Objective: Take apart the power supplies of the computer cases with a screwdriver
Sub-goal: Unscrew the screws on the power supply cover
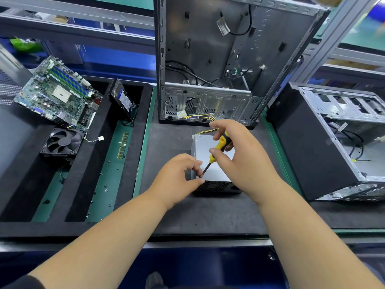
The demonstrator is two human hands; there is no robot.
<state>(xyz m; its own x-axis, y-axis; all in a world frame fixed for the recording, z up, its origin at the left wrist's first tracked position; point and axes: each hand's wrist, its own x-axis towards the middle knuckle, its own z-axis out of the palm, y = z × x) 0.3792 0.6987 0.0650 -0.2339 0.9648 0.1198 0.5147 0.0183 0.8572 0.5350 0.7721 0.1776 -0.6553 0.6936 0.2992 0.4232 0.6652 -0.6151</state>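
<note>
Now my right hand [239, 155] grips the screwdriver [216, 152], tip at the supply's [203, 148] 7 o'clock corner; left hand [177, 176] pinches there, so I press straight down.

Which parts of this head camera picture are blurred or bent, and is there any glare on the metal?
Head view: the centre is sharp, with the screwdriver and power supply clear; the top right corner is smeared, and the shelf rails bow from wide-angle distortion; soft glare lies on the open case panel and on the power supply's top.
</note>
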